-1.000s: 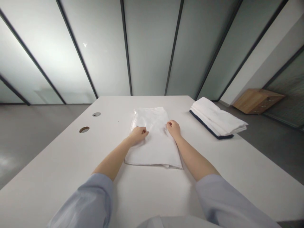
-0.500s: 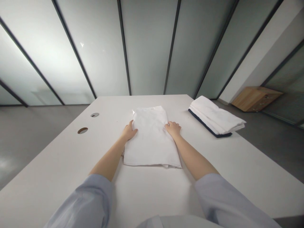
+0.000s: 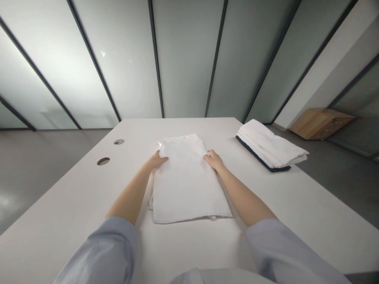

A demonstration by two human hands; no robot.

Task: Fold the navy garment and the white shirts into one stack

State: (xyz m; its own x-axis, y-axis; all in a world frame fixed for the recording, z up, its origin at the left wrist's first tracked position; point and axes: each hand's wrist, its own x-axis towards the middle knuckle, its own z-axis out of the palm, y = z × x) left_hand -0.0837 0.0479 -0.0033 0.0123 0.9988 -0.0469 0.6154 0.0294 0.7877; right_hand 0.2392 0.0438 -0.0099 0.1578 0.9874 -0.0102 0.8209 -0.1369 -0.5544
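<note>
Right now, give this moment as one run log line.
left hand: white folded cloth edge | right hand: same cloth edge | beside: white folded stack with navy trim

1. A loose, pale blue-grey left sleeve (image 3: 109, 252) fills the lower left of the frame, soft and creased.
2. A matching right sleeve (image 3: 284, 252) fills the lower right.
3. Both sleeves end partway along the arms, showing a bare left forearm (image 3: 130, 197) and a bare right forearm (image 3: 245, 193).
4. A bare left hand (image 3: 156, 161) and a bare right hand (image 3: 213, 160) appear near the frame's centre.
5. A pale garment front (image 3: 225, 277) edges the bottom centre.
</note>
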